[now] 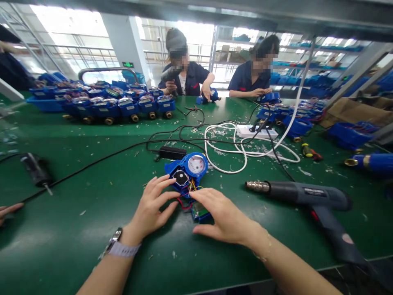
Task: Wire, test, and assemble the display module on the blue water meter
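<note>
A blue water meter (pixel 196 164) with a round white dial lies on the green bench in front of me, its housing uncovered. Inside it are a black square part (pixel 180 177) and thin coloured wires (pixel 192 184). My left hand (pixel 153 205) is at the meter's left side, fingers stretched and thumb apart, fingertips at the housing. My right hand (pixel 222 213) arches over a green circuit board in a blue cover (pixel 199 209), partly hiding it. Its fingertips are by the wires, and its thumb is held away. Neither hand visibly grips anything.
A heat gun (pixel 307 194) lies at right, an electric screwdriver (pixel 37 170) at left. Cables run to a white power strip (pixel 256 131). Several blue meters (pixel 127 107) stand behind. Two people work across the bench; another person's hand (pixel 9 211) shows at far left.
</note>
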Tool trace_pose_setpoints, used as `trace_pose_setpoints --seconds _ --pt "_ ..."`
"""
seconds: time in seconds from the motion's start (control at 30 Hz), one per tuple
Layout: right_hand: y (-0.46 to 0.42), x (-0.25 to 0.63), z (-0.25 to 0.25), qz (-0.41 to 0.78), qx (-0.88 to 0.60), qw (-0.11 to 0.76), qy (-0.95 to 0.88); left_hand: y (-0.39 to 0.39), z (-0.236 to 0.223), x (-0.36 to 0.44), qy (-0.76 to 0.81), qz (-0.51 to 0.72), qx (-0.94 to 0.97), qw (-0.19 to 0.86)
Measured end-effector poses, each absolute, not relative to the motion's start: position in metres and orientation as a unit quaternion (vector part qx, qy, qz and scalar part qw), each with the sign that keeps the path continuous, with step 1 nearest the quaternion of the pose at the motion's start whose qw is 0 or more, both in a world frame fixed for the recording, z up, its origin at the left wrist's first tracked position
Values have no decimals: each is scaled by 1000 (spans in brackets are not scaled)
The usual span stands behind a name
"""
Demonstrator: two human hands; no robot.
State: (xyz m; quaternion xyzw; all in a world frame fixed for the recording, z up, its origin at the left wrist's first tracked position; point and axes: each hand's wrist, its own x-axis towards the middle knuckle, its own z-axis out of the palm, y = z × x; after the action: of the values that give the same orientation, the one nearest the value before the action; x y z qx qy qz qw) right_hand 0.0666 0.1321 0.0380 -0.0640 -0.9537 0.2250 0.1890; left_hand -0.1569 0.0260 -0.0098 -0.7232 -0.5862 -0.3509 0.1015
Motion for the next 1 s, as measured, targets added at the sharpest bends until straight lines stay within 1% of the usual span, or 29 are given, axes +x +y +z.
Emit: trace_pose_setpoints --seconds 0.13,0.23,0.4,0.57,0.8,1.0 --pt "125 46 8 218 -103 228 -943 25 -7 -154 -567 -315 -753 108" --pt "123 42 -1 193 -132 244 -941 26 -6 -153 -553 -307 -767 106" --pt "123 45 -2 192 -138 241 -941 28 -6 -152 -554 -317 -763 102" --pt "125 52 -2 228 -156 238 -931 29 -7 -148 -563 -365 -740 56" --pt "125 54 -3 249 -167 232 -926 29 -10 -141 -598 -378 -706 24" --pt "124 53 0 272 -175 230 -918 30 -6 -136 -590 -416 -690 -45"
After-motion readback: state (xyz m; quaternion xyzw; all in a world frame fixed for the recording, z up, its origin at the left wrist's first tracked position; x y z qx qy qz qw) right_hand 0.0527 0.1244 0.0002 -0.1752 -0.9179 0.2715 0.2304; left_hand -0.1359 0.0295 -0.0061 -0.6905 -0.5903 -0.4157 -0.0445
